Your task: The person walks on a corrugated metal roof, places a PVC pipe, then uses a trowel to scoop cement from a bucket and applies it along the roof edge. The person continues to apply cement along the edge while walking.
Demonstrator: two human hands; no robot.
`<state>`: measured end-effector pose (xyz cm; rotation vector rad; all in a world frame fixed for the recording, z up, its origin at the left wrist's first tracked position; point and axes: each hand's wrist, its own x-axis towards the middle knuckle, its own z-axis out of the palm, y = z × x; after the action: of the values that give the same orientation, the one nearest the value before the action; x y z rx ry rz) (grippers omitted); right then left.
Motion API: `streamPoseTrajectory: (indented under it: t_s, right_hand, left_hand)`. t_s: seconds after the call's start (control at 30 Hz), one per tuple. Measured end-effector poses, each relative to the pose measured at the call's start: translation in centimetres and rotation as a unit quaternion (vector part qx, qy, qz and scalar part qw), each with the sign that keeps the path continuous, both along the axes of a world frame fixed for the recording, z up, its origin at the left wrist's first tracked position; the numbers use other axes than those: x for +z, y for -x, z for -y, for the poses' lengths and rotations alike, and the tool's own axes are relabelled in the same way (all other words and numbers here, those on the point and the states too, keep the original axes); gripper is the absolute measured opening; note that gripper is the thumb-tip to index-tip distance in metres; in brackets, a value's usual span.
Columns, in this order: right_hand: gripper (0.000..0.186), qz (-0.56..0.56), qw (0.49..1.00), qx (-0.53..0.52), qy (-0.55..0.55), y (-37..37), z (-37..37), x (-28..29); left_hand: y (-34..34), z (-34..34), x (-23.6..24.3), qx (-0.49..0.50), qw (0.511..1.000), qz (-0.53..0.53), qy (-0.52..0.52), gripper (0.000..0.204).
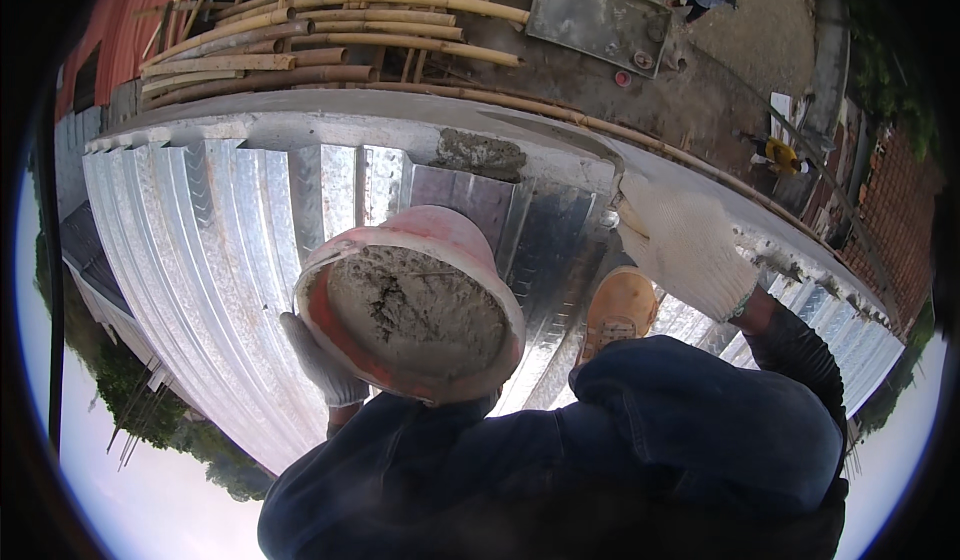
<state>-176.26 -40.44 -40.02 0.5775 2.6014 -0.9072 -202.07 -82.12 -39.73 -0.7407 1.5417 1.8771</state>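
My left hand (318,365), in a pale knit glove, grips the left side of a worn red bucket (470,235); its fingers are partly hidden behind it. Grey wet mortar (415,310) fills much of the bucket, which tilts toward me above my lap. My right hand (685,245), gloved too, is closed at the end of a concrete ledge (330,130). A tan handle (632,222) with a bit of bright metal shows at its fingers, seemingly a trowel's; the blade is not clear. Below that hand is my tan shoe (620,305).
Corrugated metal roofing (220,260) lies under me, and a rough mortar patch (482,155) marks the ledge face. Beyond the edge, bamboo poles (390,25) form scaffolding. Far below are a mixing trough (595,20), a person in yellow (778,155) and another person (708,0).
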Motion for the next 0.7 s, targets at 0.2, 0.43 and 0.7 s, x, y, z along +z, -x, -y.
streamPoseTrajectory:
  t_s: [0.2,0.43,0.7]
  right_hand:
    - [0.017,0.089,0.995,-0.04,-0.007,0.3,4.5,0.3]
    - [0.026,0.065,0.997,0.044,0.009,-0.3,1.7,2.7]
    - [0.039,0.066,0.994,-0.02,0.085,0.8,0.0,13.3]
  left_hand:
    - [-0.2,-1.1,0.4,-0.009,0.999,-0.047,0.024,0.078]
    - [0.0,-0.5,0.4,-0.074,0.994,-0.076,0.032,0.074]
    - [-0.4,-1.4,1.9,-0.119,0.982,-0.121,0.089,0.048]
